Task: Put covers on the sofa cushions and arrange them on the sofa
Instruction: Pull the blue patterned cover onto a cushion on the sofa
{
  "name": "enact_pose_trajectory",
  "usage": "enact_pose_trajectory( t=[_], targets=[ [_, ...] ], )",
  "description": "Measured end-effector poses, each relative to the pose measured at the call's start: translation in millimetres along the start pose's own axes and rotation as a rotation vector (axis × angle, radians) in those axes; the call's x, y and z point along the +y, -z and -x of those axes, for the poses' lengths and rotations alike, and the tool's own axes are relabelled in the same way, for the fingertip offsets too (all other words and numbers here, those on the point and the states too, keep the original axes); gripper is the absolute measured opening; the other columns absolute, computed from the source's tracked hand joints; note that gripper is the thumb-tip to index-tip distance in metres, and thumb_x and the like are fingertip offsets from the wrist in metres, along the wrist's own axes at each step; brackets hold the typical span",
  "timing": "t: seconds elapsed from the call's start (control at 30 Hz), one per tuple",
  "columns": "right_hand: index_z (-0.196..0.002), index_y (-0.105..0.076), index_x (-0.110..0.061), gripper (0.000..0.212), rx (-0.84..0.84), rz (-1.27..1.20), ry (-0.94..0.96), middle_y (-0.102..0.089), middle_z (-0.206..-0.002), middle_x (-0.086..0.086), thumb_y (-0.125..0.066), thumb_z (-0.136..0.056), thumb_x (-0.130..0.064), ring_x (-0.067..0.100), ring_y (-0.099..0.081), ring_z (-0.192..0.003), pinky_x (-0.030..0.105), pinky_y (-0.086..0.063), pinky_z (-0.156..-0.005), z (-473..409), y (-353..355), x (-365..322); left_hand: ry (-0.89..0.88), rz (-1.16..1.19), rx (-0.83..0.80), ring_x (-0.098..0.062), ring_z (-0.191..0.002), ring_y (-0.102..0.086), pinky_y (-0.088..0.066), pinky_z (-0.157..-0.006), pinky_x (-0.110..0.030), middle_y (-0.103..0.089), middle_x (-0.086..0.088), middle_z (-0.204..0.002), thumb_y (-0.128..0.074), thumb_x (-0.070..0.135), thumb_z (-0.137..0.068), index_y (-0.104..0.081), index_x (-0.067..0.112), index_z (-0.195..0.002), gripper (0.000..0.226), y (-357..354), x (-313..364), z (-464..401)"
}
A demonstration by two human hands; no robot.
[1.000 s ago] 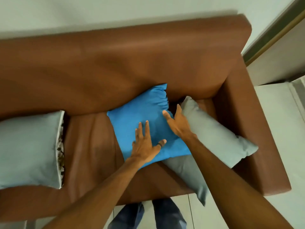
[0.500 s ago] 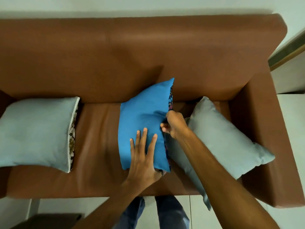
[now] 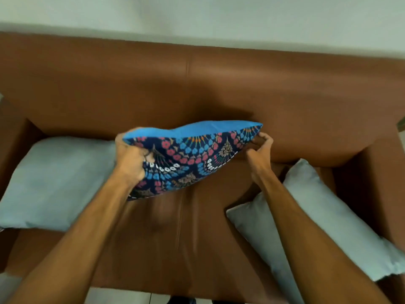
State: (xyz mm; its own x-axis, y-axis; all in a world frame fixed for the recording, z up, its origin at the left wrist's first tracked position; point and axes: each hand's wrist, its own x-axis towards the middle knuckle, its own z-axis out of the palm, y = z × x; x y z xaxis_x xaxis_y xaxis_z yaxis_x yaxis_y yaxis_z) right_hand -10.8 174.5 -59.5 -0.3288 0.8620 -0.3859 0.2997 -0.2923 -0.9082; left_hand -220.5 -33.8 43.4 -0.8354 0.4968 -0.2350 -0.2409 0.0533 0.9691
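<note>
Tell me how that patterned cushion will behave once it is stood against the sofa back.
The patterned cushion probably feels light: the left hand and right hand lift it by its ends alone. It looks soft, sagging between them, so it may slump rather than stand stiffly. Its fabric bunches under the left hand, suggesting easy grip.

Both bare forearms reach forward from the lower edge toward twelve o'clock, converging slightly. We see the left hand [image 3: 131,163] closed in a fist-like grip, knuckles up, clenching fabric at the nine o'clock end. The right hand [image 3: 260,148] sits at three o'clock, wrist flexed, with its fingertips [image 3: 266,137] pinched together in a fine grip on a corner.
</note>
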Motion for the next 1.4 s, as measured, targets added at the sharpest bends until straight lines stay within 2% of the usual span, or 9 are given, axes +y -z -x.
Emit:
enact_pose_trajectory(
  t=[0.17, 0.33, 0.47, 0.63, 0.8, 0.93, 1.07, 1.2, 1.4],
  targets=[
    [-0.133, -0.062, -0.013, 0.062, -0.233, 0.101, -0.061, -0.059, -0.142, 0.027, -0.073, -0.081, 0.020, 0.038, -0.064, -0.129, 0.014, -0.061, -0.069, -17.6, 9.1, 15.7, 0.129, 0.198, -0.261, -0.022, -0.078, -0.075, -0.064, -0.075, -0.037, -0.078, 0.001, -0.071, -0.049, -0.020, -0.053, -0.080, 0.017, -0.061, 0.048, 26.0, 16.1, -53.6],
    [-0.117, -0.072, -0.045, 0.041, -0.251, -0.043, 0.118, -0.073, -0.129, -0.013, -0.078, -0.082, -0.024, 0.005, -0.068, -0.120, 0.028, -0.060, -0.098, -11.3, 30.7, 13.3, 0.166, 0.282, -0.439, -0.026, -0.095, -0.075, -0.063, -0.085, -0.039, -0.080, -0.002, -0.089, -0.090, 0.014, -0.026, -0.083, 0.016, -0.081, 0.055, 23.9, 10.6, -75.8],
    [-0.131, -0.055, -0.036, 0.037, -0.185, -0.102, 0.031, -0.076, -0.120, -0.020, -0.070, -0.098, -0.029, 0.005, -0.070, -0.118, 0.047, -0.058, -0.110, -24.1, 23.1, 15.1, 0.182, -0.021, -0.139, -0.025, -0.103, -0.066, -0.053, -0.097, -0.042, -0.072, -0.004, -0.100, -0.045, -0.014, -0.071, -0.067, 0.007, -0.123, 0.060, 17.2, -25.0, -106.6],
    [-0.162, -0.044, -0.030, 0.059, -0.240, -0.033, -0.001, -0.070, -0.143, -0.015, -0.057, -0.109, -0.007, 0.006, -0.067, -0.132, 0.040, -0.058, -0.112, -12.5, 25.8, 24.5, 0.224, -0.161, -0.208, -0.024, -0.128, -0.066, -0.050, -0.113, -0.057, -0.071, 0.002, -0.135, -0.066, 0.018, -0.102, -0.054, 0.022, -0.147, 0.046, 26.2, -78.9, -88.0],
    [-0.161, -0.042, -0.021, 0.054, -0.247, -0.024, 0.065, -0.073, -0.134, -0.021, -0.055, -0.110, -0.007, 0.001, -0.069, -0.127, 0.032, -0.064, -0.100, -11.5, 18.9, 26.5, 0.018, -0.100, -0.147, -0.016, -0.125, -0.069, -0.058, -0.101, -0.035, -0.075, 0.007, -0.129, -0.082, 0.055, -0.085, -0.068, 0.041, -0.123, 0.043, 21.9, -59.1, -96.5],
    [-0.164, -0.032, -0.017, 0.058, -0.202, -0.022, 0.116, -0.064, -0.148, -0.012, -0.051, -0.110, -0.005, 0.006, -0.061, -0.138, 0.054, -0.049, -0.121, -10.1, 0.4, 28.4, -0.135, -0.216, -0.116, -0.017, -0.133, -0.062, -0.051, -0.115, -0.040, -0.066, 0.000, -0.140, -0.066, 0.036, -0.103, -0.047, 0.016, -0.149, 0.053, 16.0, -62.2, -109.8],
    [-0.166, -0.024, 0.002, 0.066, 0.295, 0.398, 0.654, -0.025, -0.172, 0.029, -0.042, -0.109, -0.025, 0.041, -0.023, -0.164, 0.064, -0.022, -0.133, 4.1, -25.6, 31.6, -0.570, -0.620, 0.306, -0.030, -0.150, -0.036, -0.024, -0.129, -0.038, -0.036, -0.025, -0.159, -0.050, 0.040, -0.106, -0.035, -0.002, -0.157, 0.067, -3.5, -80.0, -82.6],
    [-0.165, -0.029, -0.028, 0.061, 0.376, 0.846, 1.221, -0.010, -0.183, 0.006, -0.039, -0.108, -0.048, 0.025, 0.002, -0.170, 0.069, -0.005, -0.132, 2.1, -68.4, 32.2, -0.968, -1.095, 0.145, -0.053, -0.155, -0.014, -0.006, -0.127, -0.068, -0.031, -0.041, -0.160, -0.045, 0.055, -0.103, -0.032, 0.010, -0.158, 0.073, -35.9, -128.1, -52.2],
    [-0.166, -0.029, -0.031, 0.056, 0.333, 1.077, 1.134, 0.003, -0.183, -0.005, -0.036, -0.113, -0.047, 0.019, 0.020, -0.168, 0.067, 0.001, -0.132, -8.5, -70.1, 87.9, -0.963, -1.325, 0.121, -0.026, -0.160, 0.026, 0.002, -0.125, -0.071, 0.016, -0.008, -0.177, -0.035, 0.066, -0.105, 0.004, 0.031, -0.168, 0.082, -38.4, -184.1, -47.8]
  ],
)
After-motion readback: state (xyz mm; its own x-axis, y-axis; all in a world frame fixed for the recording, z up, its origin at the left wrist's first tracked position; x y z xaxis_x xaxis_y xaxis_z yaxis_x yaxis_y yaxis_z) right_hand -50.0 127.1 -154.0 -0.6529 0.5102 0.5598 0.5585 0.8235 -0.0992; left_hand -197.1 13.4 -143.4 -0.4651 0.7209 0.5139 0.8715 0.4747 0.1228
